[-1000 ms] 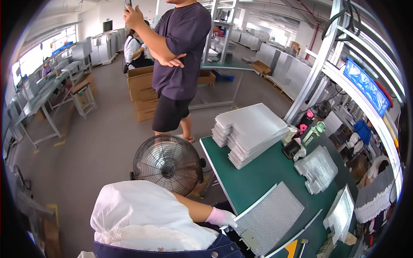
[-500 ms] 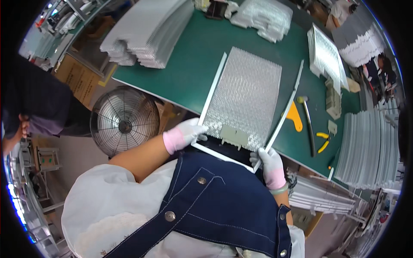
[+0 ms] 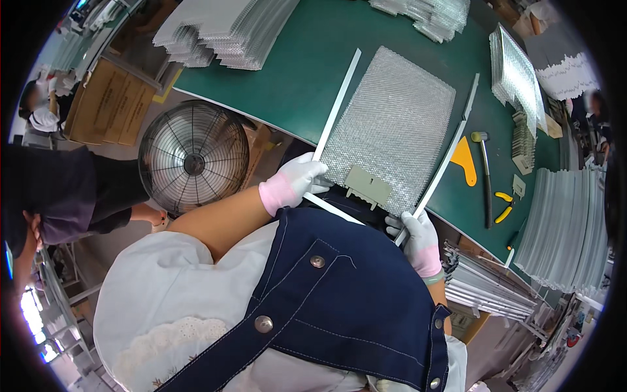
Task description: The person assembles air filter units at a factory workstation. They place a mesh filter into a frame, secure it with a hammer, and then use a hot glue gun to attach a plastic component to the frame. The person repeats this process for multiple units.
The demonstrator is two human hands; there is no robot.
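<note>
A silver mesh panel (image 3: 395,117) lies on the green table, its near end jutting past the edge toward me. At that end sits a grey-beige plastic piece (image 3: 368,187) with small prongs. A white three-sided frame (image 3: 339,101) surrounds the panel's two long sides and near end; its far end is open. My left hand (image 3: 294,185), in a white glove with pink cuff, is closed on the frame's near left corner. My gloved right hand (image 3: 420,240) grips the near right part of the frame. My apron partly hides the near bar.
Right of the frame lie a yellow scraper (image 3: 464,162), a mallet (image 3: 486,179) and yellow-handled pliers (image 3: 503,207). Mesh stacks (image 3: 228,32) stand far left, with more (image 3: 516,75) at right. White strips (image 3: 565,228) are piled right. A floor fan (image 3: 194,163) and another person's legs (image 3: 117,186) are at left.
The view has shifted, so table and tools sit elsewhere in it. The near bar now lies closer to my body, partly behind the apron. Both hands keep their hold on the frame.
</note>
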